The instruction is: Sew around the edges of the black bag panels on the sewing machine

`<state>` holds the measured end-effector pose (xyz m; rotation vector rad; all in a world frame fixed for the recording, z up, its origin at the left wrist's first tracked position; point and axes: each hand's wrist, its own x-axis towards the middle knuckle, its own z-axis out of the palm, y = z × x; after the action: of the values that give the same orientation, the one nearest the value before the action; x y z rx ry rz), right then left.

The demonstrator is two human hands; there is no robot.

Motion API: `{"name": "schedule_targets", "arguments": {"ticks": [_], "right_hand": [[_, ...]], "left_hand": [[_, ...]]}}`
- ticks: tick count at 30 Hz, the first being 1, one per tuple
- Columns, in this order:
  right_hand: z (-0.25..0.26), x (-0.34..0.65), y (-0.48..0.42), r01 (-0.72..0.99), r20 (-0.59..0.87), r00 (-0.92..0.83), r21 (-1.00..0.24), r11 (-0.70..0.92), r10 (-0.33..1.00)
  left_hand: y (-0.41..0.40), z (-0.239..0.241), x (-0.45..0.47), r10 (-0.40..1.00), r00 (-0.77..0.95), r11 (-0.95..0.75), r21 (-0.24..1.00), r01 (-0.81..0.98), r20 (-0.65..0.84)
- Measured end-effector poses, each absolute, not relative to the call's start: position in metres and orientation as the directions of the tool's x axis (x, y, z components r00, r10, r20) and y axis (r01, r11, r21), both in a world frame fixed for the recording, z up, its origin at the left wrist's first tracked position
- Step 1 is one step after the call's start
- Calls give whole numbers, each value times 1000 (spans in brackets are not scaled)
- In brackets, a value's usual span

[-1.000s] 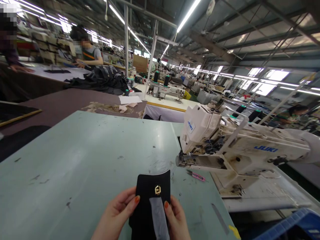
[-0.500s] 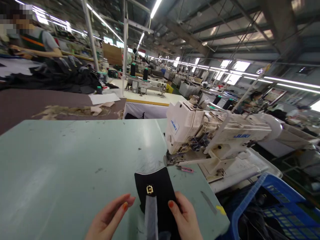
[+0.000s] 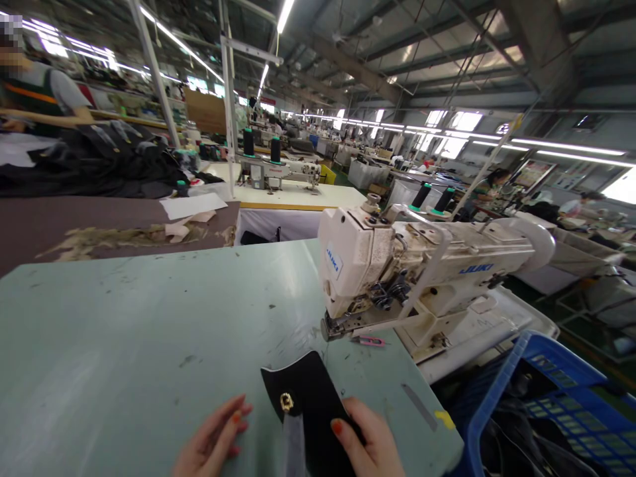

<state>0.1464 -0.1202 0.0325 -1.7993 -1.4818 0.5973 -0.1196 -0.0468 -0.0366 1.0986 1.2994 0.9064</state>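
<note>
My right hand [image 3: 370,437] grips the right edge of a black fabric piece [image 3: 318,404], thumb on top and fingers underneath. On that piece sits a gold-coloured metal buckle [image 3: 287,401], with a grey strap [image 3: 294,440] running down from it toward me. The lower end of the piece is cut off by the frame. To the left, my left hand [image 3: 216,434] is apart from the fabric, its fingers loosely curved and nothing held. Beyond the fabric stands a white sewing machine [image 3: 387,265]. Pink thread snips [image 3: 370,341] lie below its arm.
The green tabletop [image 3: 124,344] spreads under my hands. A blue plastic basket [image 3: 477,424] with dark cloth stands at the right edge. Behind are another sewing machine [image 3: 283,175] and a brown table [image 3: 119,215] with a dark fabric pile [image 3: 99,162]. A co-worker [image 3: 44,93] is at far left.
The view has turned slightly right. The black piece sits lower and is tilted a little more to the left. My left hand has drawn slightly farther from the strap; my right hand keeps its grip.
</note>
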Motion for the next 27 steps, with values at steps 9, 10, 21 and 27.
{"name": "schedule_targets", "arguments": {"ticks": [9, 10, 21, 27], "right_hand": [[65, 154, -112, 709, 80, -91, -694, 121, 993], [67, 154, -112, 715, 92, -90, -687, 128, 992], [73, 168, -116, 727, 82, -103, -674, 131, 991], [72, 176, -117, 697, 63, -85, -709, 104, 994]], "left_hand": [[-8, 86, -51, 937, 336, -163, 968, 189, 92], [-7, 90, -45, 930, 359, -163, 965, 204, 81], [-10, 100, -27, 929, 367, -124, 972, 202, 42], [-10, 102, -20, 927, 372, -9, 991, 135, -42]]}}
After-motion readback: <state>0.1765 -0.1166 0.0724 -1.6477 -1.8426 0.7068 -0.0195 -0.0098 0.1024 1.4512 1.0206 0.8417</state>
